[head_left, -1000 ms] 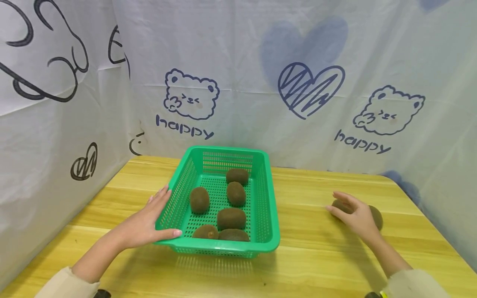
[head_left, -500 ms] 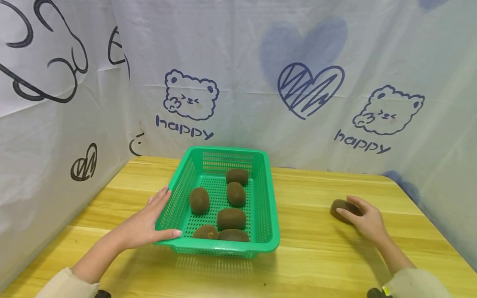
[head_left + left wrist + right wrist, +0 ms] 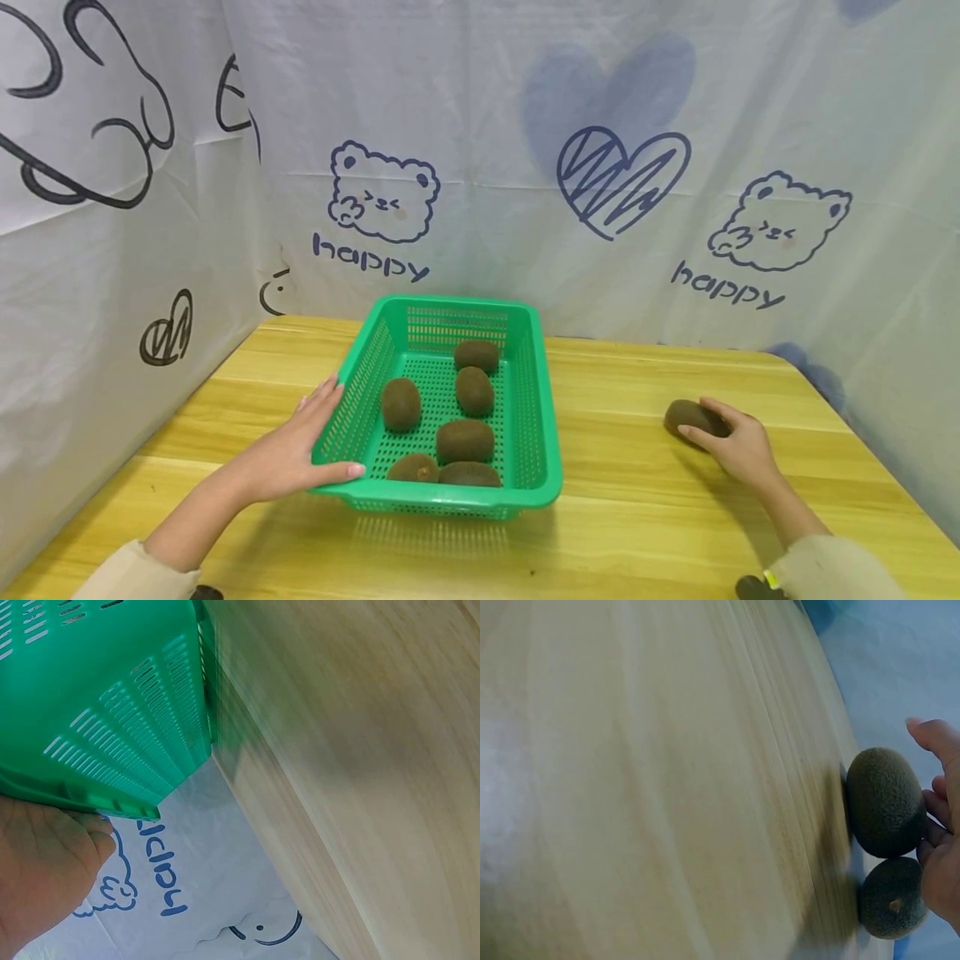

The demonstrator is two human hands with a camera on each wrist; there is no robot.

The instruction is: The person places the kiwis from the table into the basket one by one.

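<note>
A green plastic basket stands on the table and has several brown kiwis inside, among them a kiwi by its left wall. My left hand holds the basket's near left corner, the thumb over the rim and the fingers along the left side. To the right of the basket, my right hand grips a kiwi between thumb and fingers. In the right wrist view a large kiwi lies against a second kiwi, with curled fingers behind them. The palm side hides part of them in the head view.
The yellow wood-grain table has a rounded far right corner. White cloth with bear, heart and "happy" drawings hangs behind it and along both sides.
My right hand has come down and right, from over the two loose kiwis to around the left one, its thumb now on its near side. My left hand and the basket stay put.
</note>
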